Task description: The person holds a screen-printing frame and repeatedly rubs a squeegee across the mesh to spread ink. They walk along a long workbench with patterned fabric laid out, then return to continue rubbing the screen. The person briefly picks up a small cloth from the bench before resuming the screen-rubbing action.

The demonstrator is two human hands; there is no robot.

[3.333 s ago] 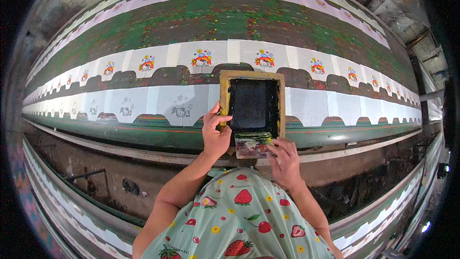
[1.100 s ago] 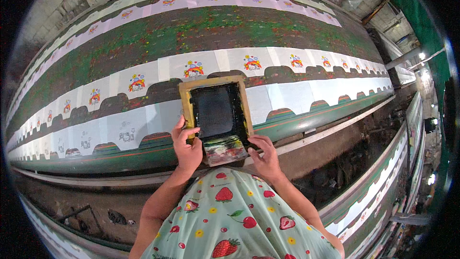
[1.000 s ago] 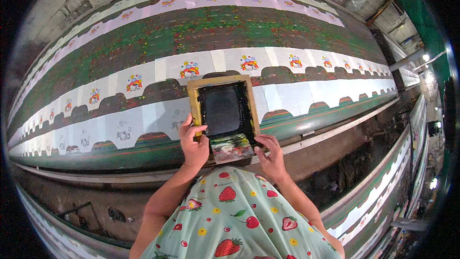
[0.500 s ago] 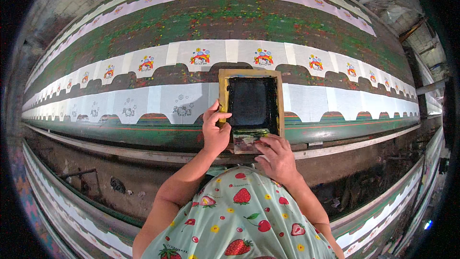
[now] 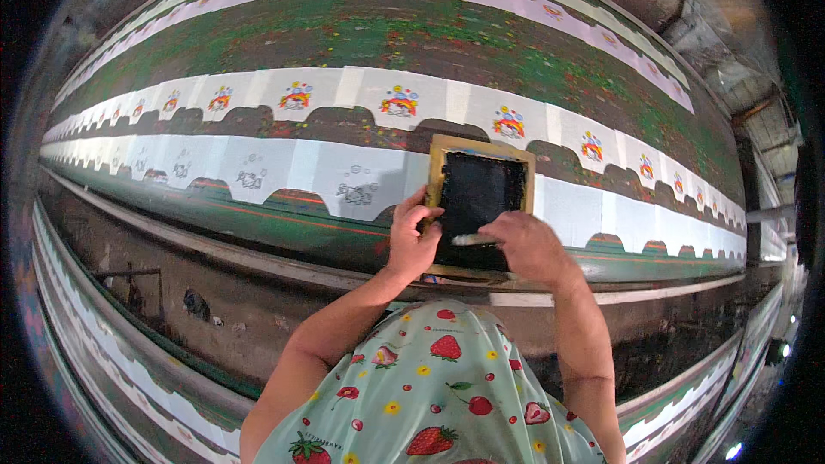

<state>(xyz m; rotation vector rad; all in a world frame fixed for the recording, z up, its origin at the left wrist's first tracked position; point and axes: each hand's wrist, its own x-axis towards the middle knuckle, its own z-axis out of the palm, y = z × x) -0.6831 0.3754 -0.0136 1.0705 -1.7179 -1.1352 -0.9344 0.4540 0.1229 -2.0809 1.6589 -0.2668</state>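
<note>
Wood, worn to a yellowish brown, edges the frame (image 5: 436, 170), which carries a dark mesh (image 5: 481, 182) and lies across the near row of cloths, just toward three o'clock from the middle of the view. At the frame's eight o'clock, the left hand (image 5: 414, 234) is closed on the left bar, fingers and thumb drawn close together. At its four o'clock, the right hand (image 5: 530, 245) grips a squeegee (image 5: 474, 241) over the lower mesh; whether the blade touches, I cannot tell. From the frame, white cloths with grey outlines (image 5: 357, 192) run toward nine o'clock, and plain cloths (image 5: 567, 210) toward three. Colour prints (image 5: 509, 123) sit at twelve; beyond them come the stained table (image 5: 481, 56) and pink cloths (image 5: 511, 0). A fruit-patterned garment (image 5: 430, 378) fills six o'clock.
</note>
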